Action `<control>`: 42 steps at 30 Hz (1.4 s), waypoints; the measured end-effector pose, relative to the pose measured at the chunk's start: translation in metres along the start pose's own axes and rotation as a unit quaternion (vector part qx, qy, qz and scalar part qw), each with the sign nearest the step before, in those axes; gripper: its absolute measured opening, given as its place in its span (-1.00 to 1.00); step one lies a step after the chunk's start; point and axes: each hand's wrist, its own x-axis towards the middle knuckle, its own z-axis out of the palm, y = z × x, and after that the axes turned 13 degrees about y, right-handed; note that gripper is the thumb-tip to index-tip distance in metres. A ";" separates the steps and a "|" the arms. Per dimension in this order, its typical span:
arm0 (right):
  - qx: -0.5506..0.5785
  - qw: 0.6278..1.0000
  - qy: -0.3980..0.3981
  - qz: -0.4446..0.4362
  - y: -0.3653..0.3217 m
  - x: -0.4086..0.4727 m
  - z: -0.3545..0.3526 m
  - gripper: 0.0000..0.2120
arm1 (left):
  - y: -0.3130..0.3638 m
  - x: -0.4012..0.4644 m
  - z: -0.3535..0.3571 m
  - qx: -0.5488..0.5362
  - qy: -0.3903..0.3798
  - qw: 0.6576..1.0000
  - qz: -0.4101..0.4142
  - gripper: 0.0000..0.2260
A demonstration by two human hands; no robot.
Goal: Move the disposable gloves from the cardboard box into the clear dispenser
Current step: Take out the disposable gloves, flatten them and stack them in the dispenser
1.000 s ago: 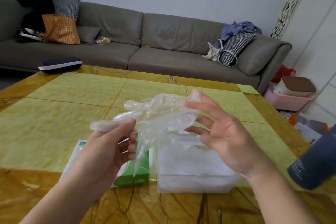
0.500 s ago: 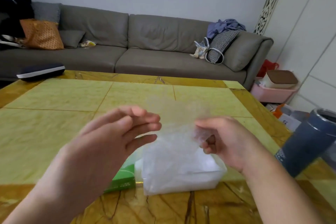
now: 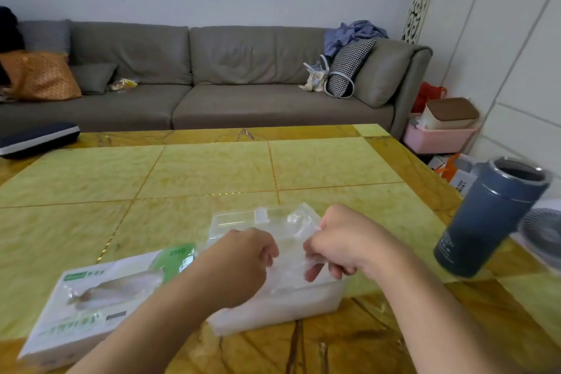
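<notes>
Both hands over clear dispenser [image 3: 273, 310], near table [image 3: 212, 173] edge. L hand [image 3: 243, 261]: fingers curled, at the glove [image 3: 299, 232] plastic; grip itself not resolvable (blur). R hand [image 3: 340, 247]: fingers curled, pinching thin clear glove film, which sits crumpled at dispenser top. Dispenser looks filled w/ whitish plastic. Cardboard box [image 3: 91, 304], white/green, lies flat just left of dispenser, touching or nearly. Blue tumbler [image 3: 485, 215] well to the right.

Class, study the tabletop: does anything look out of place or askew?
Nothing is spilled or damaged. A glove sticks out above the clear dispenser, and the cardboard box lies askew beside it.
</notes>
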 end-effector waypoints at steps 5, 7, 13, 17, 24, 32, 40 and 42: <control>-0.065 0.997 0.032 -0.016 0.004 0.004 0.005 -0.83 | -0.001 0.023 0.008 0.060 -0.086 0.994 0.031 -0.80; -0.103 0.992 0.060 -0.036 0.006 0.004 0.007 -0.80 | 0.000 0.031 0.013 0.075 -0.129 0.988 0.032 -0.80; -0.185 0.972 0.121 -0.080 0.006 0.005 0.019 -0.84 | 0.007 0.037 0.028 0.173 -0.129 0.973 0.084 -0.72; -0.220 0.964 0.119 -0.087 0.001 0.000 0.015 -0.74 | 0.018 0.033 0.026 0.240 -0.096 0.958 0.125 -0.69; -0.166 0.940 0.244 -0.173 -0.018 -0.018 0.011 -0.84 | 0.020 0.029 0.026 0.229 -0.056 0.956 0.175 -0.79; -0.100 0.987 0.072 -0.100 -0.014 0.003 0.033 -0.90 | 0.019 0.020 0.017 0.171 -0.083 0.972 0.138 -0.93; -0.218 0.973 -0.006 -0.076 -0.006 0.020 0.045 -0.85 | 0.012 0.021 -0.010 -0.001 -0.119 0.990 0.074 -0.92; -0.242 0.966 -0.066 -0.063 -0.010 0.024 0.045 -0.92 | 0.015 0.017 -0.014 -0.006 -0.093 0.994 0.065 -0.79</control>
